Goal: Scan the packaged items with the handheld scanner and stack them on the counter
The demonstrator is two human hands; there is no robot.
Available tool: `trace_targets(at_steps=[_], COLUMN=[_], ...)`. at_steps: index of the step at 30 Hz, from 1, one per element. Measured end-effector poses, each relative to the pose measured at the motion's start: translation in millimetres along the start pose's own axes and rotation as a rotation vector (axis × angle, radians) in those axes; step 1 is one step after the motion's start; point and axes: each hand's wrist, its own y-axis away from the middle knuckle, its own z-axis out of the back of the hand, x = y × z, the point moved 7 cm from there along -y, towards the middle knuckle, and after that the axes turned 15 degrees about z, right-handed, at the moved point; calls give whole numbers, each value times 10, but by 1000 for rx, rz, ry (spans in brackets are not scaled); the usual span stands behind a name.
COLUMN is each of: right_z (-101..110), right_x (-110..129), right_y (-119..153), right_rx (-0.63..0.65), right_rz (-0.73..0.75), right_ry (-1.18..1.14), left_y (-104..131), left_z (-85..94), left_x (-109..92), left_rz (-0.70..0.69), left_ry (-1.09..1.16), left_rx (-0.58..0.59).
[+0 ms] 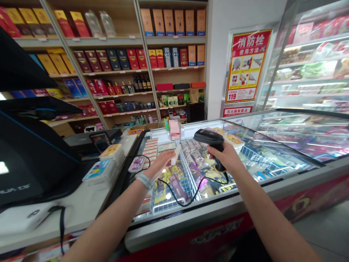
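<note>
My right hand point(228, 154) is wrapped around the handle of a black barcode scanner point(208, 137), its head pointing left above the freezer. A black cable point(188, 203) hangs from the scanner's handle and loops left over the glass. In my left hand point(162, 163) is a small, thin white pack point(176, 154), held upright-tilted between the fingers; its printed side does not show. The scanner and the white pack are apart, roughly level with each other. Below both hands lies the chest freezer point(191, 220), with wrapped ice creams in white wire baskets under its glass top.
A flat purple-and-white pack point(136, 164) lies by the freezer's left side. Stacked plastic packs point(99, 171) stand on the counter point(102, 198), beside a black checkout terminal point(32, 156). A pixelated pinkish item point(174, 129) is at the freezer's far edge. Shelves with boxes point(178, 40) rise behind.
</note>
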Motion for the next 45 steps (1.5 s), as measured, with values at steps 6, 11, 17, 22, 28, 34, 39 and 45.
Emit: trace_targets(at_steps=[6,11,17,22,28,34,39,45], right_z=[-335,-498,-562,-535,-546,-513,-524,-490], right_x=[58,128,-100,-146,-73,86,156,55], right_y=[-168,-116,-65,-30,14,159,517,717], right_rx=[154,152,335,387,348,195,131,181], right_rz=[182,449,288,130,221,477,667,691], right_ry=[420,620,456,374,429,615,720,819], left_y=[70,110,98,92,121,105,99,146], left_z=[314,366,355,324,268,256,246,221], left_x=[307,344,420,421,390,405,421,364], left_rz=[161,113,114,117,117,104,103,96], left_ry=[772,923,996,987,958,951,952,939], left_rx=[175,179,200,220,226,256,264,288])
